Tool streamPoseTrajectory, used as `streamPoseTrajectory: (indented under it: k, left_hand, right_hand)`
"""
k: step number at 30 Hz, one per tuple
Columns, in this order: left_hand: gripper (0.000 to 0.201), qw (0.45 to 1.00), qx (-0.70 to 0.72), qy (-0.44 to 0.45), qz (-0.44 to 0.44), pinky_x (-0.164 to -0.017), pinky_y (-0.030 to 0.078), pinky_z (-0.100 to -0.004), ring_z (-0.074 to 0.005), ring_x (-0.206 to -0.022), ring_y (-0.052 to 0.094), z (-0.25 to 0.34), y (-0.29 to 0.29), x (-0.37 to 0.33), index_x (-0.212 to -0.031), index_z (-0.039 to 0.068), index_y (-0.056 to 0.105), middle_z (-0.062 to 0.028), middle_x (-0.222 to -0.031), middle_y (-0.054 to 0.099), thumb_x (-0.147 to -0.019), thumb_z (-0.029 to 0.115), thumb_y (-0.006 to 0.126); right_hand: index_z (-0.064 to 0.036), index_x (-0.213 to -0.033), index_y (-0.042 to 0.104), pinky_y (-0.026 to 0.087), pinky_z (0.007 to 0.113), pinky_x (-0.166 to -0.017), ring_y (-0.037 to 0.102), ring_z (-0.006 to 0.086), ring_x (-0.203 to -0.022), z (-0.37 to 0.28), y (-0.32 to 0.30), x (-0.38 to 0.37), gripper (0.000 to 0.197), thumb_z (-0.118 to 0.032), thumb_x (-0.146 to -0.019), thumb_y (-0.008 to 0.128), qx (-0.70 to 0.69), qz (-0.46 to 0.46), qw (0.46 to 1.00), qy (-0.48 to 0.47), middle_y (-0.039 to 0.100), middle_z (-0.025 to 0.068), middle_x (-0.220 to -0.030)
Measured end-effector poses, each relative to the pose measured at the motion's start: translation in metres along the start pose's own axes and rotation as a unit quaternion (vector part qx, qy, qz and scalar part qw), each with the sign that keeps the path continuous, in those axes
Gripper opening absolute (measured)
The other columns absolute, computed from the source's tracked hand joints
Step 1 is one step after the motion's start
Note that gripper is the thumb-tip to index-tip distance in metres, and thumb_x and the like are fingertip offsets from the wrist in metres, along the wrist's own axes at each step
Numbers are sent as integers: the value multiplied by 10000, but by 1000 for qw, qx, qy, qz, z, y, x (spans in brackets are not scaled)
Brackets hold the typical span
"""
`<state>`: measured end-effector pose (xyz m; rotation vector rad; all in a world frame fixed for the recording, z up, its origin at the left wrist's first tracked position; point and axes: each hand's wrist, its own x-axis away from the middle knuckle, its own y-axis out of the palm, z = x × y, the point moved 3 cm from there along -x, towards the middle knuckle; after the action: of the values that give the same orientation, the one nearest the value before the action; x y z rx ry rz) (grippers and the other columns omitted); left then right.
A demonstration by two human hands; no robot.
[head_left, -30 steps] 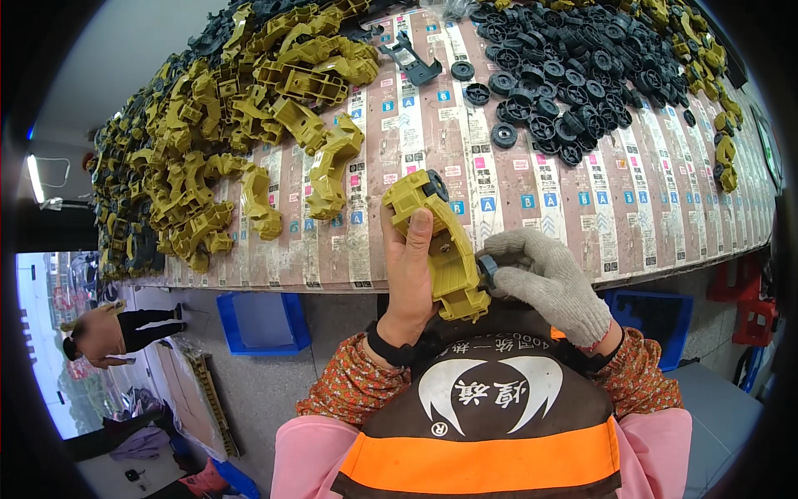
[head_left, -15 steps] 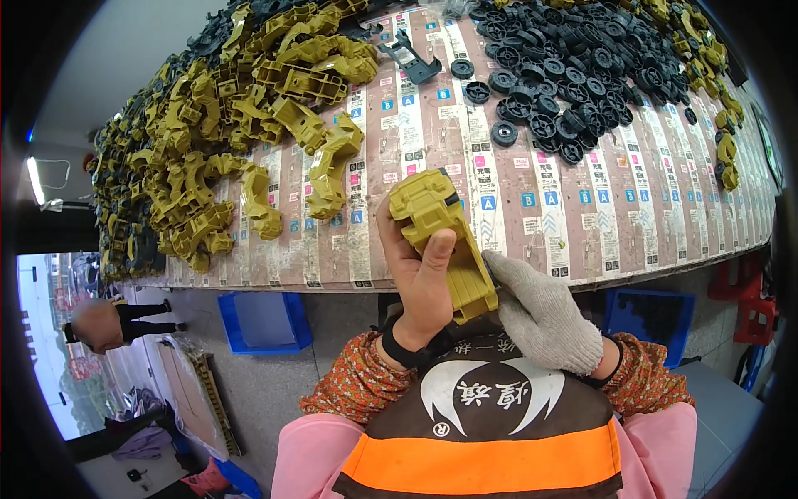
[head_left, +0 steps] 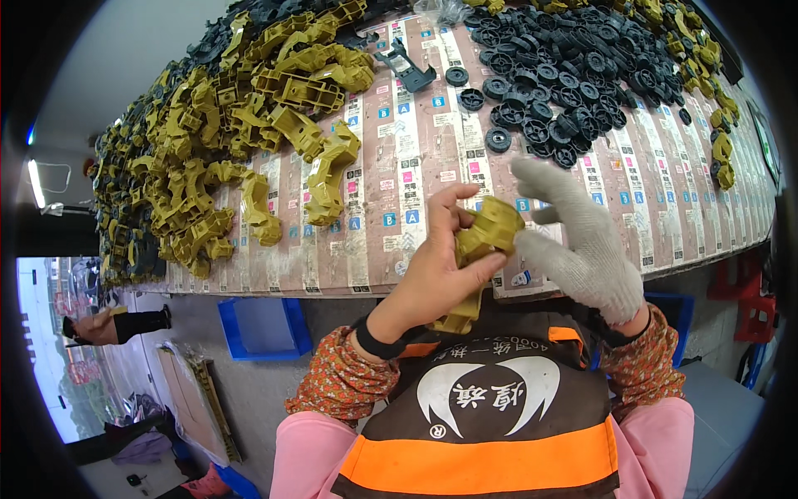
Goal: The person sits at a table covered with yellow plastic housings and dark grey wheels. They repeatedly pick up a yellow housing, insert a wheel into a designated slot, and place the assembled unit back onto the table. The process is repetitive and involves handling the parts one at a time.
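Note:
My bare left hand [head_left: 428,279] is wrapped round a mustard-yellow plastic toy vehicle body [head_left: 492,226], held over the table's near edge. Its thumb presses on the side facing me, and the palm and fingers hide much of the piece. Close to the right end of the body is my right hand [head_left: 586,254] in a pale knitted glove. The gloved fingers are spread and a little blurred, with nothing seen between them. Whether the gloved thumb touches the yellow body, I cannot tell.
Yellow body parts [head_left: 195,166] are heaped along the table's left. Black toy wheels [head_left: 573,83] lie piled at the back right, beside a dark chassis piece [head_left: 406,66]. Blue bins [head_left: 263,328] stand below the table edge, with red stools [head_left: 755,299] at right. A person [head_left: 125,324] is far left.
The yellow body has turned in my left hand and shifted right. My gloved right hand has come off its lower end, moved up and right, and opened.

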<state>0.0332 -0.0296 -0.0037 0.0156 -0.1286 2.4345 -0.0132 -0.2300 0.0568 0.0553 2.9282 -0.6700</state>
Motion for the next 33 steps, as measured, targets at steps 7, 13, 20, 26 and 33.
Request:
streamPoseTrajectory:
  k: [7,13,20,26,33]
  left_hand:
    - [1002,917,369,-140,-61,-1021,562,-414,-337,-1296,600,2,-31,11,-1670,189,134,-216,-1442,486,-945,310,815]
    - [900,891,451,-10,56,-1156,499,-510,-360,-1377,576,-23,-29,20,-1670,193,218,-176,-1522,516,-984,340,782]
    - [542,892,413,-47,178,-1005,609,-434,-217,-1170,686,-25,-33,12,-1537,124,444,-77,-1312,649,-1061,194,694]
    - [438,894,401,-75,183,-843,652,-367,-190,-1033,723,-17,-28,16,-1457,116,511,-62,-1202,678,-1091,304,659]
    - [562,902,388,-84,171,-795,643,-342,-174,-991,718,-26,-28,28,-1483,126,484,-63,-1183,675,-1058,429,691]
  right_hand:
    - [5,-1358,566,583,351,-947,682,220,-1110,37,3,11,510,-117,-890,727,-231,-89,953,178,657,118,-1207]
    - [27,-1298,584,611,335,-716,716,169,-788,34,30,23,389,-203,-1008,706,-306,-16,908,287,699,126,-1085]
    - [-60,-1101,683,600,362,-787,720,297,-880,34,6,-47,225,-144,-902,747,282,-6,955,-97,720,114,-1016]
    - [-88,-1191,665,582,411,-831,667,292,-1056,54,16,-107,359,-37,-839,715,537,-134,812,-184,691,62,-1152]
    - [-42,-1299,658,575,370,-944,685,252,-1076,25,17,-83,389,-59,-913,706,236,-100,964,-72,705,116,-1129]
